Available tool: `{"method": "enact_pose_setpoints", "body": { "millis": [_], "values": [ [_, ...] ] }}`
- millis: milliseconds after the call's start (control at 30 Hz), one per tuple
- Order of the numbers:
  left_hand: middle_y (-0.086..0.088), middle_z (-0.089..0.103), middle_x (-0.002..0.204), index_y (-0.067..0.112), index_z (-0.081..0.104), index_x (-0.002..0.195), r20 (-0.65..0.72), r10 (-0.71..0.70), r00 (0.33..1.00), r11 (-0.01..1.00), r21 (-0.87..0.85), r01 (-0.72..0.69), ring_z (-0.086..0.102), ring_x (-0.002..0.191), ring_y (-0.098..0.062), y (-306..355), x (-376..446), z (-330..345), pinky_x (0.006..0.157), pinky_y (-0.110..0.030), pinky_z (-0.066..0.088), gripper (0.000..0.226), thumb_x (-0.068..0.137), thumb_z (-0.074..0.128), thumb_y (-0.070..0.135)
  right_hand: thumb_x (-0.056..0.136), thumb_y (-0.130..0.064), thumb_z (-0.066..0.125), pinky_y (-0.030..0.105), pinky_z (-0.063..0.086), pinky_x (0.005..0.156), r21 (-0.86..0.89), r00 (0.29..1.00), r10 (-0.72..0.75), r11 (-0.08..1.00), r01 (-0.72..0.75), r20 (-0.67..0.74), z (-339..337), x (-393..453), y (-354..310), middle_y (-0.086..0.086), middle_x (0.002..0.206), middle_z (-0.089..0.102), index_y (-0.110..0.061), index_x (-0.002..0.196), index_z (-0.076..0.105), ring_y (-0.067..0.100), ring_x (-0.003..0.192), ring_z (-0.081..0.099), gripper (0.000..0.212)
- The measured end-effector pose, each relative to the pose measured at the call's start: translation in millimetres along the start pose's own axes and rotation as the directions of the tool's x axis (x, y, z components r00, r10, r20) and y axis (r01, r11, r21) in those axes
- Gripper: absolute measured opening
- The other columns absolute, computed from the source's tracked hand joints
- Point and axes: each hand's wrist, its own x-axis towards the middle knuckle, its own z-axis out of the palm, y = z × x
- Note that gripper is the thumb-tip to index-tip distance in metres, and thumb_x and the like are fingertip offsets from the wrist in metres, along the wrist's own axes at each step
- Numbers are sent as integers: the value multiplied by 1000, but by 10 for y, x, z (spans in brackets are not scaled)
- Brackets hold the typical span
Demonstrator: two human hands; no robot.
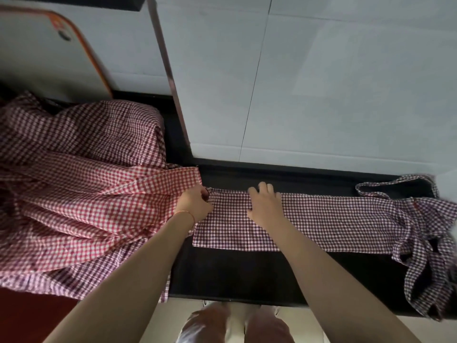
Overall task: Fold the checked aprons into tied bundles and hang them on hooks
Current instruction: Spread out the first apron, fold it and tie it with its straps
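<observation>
A dark purple checked apron [321, 219] lies folded into a long flat strip across the black counter [247, 271]. Its straps [425, 246] trail in a loose tangle at the right end, some hanging over the counter's front edge. My left hand [194, 203] grips the strip's left end, fingers curled round the cloth. My right hand [265, 203] lies flat on the strip a little to the right, fingers spread and pressing it down.
A heap of red and purple checked aprons [81, 189] covers the counter's left part and spills over its front. A white tiled wall [321, 82] rises behind. An orange-rimmed white board [49, 58] leans at the back left. A metal pole [168, 78] runs up the wall.
</observation>
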Motion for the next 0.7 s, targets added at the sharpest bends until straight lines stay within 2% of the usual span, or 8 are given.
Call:
{"method": "enact_pose_setpoints", "body": {
  "millis": [67, 133, 233, 300, 400, 500, 600, 700],
  "values": [
    [-1, 62, 106, 18, 60, 118, 67, 7, 998, 990, 138, -16, 60, 96, -19, 51, -1, -57, 78, -29, 52, 34, 86, 66, 13, 93, -23, 62, 50, 30, 114, -1, 999, -25, 1000, 25, 38, -26, 64, -45, 8, 142, 43, -19, 143, 42, 27, 134, 37, 53],
    [-3, 56, 119, 21, 54, 125, 58, 92, 994, 936, 335, -106, 56, 107, -21, 121, 2, -86, 84, -33, 51, 41, 86, 63, 13, 94, -19, 60, 51, 27, 115, 16, 997, -41, 999, 40, 72, -58, 112, -74, 8, 141, 45, -20, 142, 43, 27, 133, 38, 51],
    [-3, 45, 128, 23, 48, 133, 21, 343, 939, 749, 597, -287, 43, 123, -22, 241, 46, -33, 103, -38, 40, 50, 86, 64, 17, 94, -19, 59, 52, 23, 116, -34, 997, -46, 998, 48, 58, -85, 145, -66, 9, 141, 42, -21, 139, 50, 28, 134, 33, 46],
    [0, 47, 128, 25, 48, 136, 73, 422, 903, 672, 644, -366, 42, 122, -20, 313, 100, 15, 108, -38, 35, 50, 88, 62, 22, 95, -22, 58, 50, 23, 115, -48, 997, -63, 997, 65, 33, -83, 141, -43, 7, 139, 42, -23, 136, 54, 27, 133, 33, 41],
    [1, 55, 125, 26, 54, 132, 262, 377, 888, 587, 674, -448, 47, 118, -20, 416, 190, 100, 107, -42, 32, 39, 93, 53, 33, 98, -26, 54, 46, 25, 115, 47, 997, -73, 996, 72, 14, -79, 124, 9, 2, 132, 49, -24, 134, 58, 22, 128, 40, 36],
    [-4, 58, 126, 23, 59, 129, 339, 270, 901, 531, 728, -433, 49, 120, -23, 470, 282, 129, 109, -45, 30, 39, 97, 45, 40, 97, -31, 53, 41, 32, 109, 38, 996, -60, 997, 62, -64, -83, 116, 78, 0, 124, 50, -23, 125, 62, 20, 120, 42, 30],
    [-8, 55, 131, 19, 56, 133, 344, 183, 921, 554, 738, -386, 47, 125, -26, 459, 368, 85, 110, -46, 31, 46, 98, 44, 45, 97, -34, 54, 44, 32, 110, -25, 1000, -26, 999, 25, -8, -111, 133, 135, 4, 131, 49, -20, 127, 62, 23, 125, 42, 34],
    [-7, 60, 119, 15, 59, 125, 328, 152, 932, 627, 697, -347, 56, 110, -24, 450, 418, 40, 101, -41, 41, 41, 98, 44, 42, 100, -29, 52, 46, 30, 115, -21, 998, 20, 1000, -19, 64, -127, 169, 201, 8, 141, 49, -16, 137, 55, 24, 132, 43, 40]
  ]
}}
